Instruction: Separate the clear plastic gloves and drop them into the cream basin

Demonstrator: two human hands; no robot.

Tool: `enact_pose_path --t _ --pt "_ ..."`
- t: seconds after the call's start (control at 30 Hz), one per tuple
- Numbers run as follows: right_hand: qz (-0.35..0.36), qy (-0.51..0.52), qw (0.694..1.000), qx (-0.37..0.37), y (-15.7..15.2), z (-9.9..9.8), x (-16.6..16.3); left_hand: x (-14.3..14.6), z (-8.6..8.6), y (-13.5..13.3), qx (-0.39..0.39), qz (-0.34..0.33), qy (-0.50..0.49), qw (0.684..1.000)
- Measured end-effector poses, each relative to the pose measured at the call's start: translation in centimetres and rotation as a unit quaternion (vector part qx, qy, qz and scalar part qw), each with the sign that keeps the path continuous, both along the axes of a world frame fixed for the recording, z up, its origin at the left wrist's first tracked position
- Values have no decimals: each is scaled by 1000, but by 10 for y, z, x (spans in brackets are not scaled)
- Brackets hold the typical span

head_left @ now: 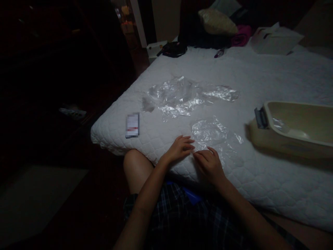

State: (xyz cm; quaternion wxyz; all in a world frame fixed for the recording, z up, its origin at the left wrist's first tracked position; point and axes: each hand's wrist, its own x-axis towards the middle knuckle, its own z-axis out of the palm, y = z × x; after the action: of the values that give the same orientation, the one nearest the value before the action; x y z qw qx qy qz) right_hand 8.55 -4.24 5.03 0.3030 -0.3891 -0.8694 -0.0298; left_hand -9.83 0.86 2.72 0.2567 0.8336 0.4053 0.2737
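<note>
A clear, crinkled plastic bag (208,132) lies flat on the white quilted bed cover (156,139), right in front of me. My left hand (181,148) is at its near left corner, thumb and a finger brought together on the bag's edge and the other fingers stretched out. Close beside it, my right hand (211,166) pinches the same edge between thumb and forefinger, with its little finger raised. The fingertips of both hands nearly meet. Farther back on the bed, more clear plastic bags (182,95) are spread out, wrinkled and shiny.
To the right stands a cream plastic tub (286,142) with a grey handle clip and some clear plastic inside. A phone-sized item (132,125), blurred out, lies near the bed's left edge. At the back are a white box (273,41), a pillow (218,21) and a black bag (174,49).
</note>
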Motion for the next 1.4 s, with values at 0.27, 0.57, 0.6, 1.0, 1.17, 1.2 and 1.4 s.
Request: enact_pose_path --t 0.27,0.57,0.6,1.0,1.17,1.2,1.4 --pt "-65 184 971 -142 19 8 9 4 -2 -3 14 42 -38 998" --pt "-167 244 929 -222 30 5 13 15 2 -3 52 88 -17 995" --pt "-176 243 927 -223 31 3 13 16 2 -3 56 96 -14 994" --pt "-148 4 983 -111 40 -7 21 26 -3 -3 77 142 12 987" --pt "-139 -27 985 -102 42 -11 23 29 -6 -3 88 159 12 983" --pt "-141 -32 984 -101 42 -10 23 30 -7 -3 91 165 9 982" --pt "-165 -53 979 -111 40 -2 23 33 -7 -2 121 178 6 977"
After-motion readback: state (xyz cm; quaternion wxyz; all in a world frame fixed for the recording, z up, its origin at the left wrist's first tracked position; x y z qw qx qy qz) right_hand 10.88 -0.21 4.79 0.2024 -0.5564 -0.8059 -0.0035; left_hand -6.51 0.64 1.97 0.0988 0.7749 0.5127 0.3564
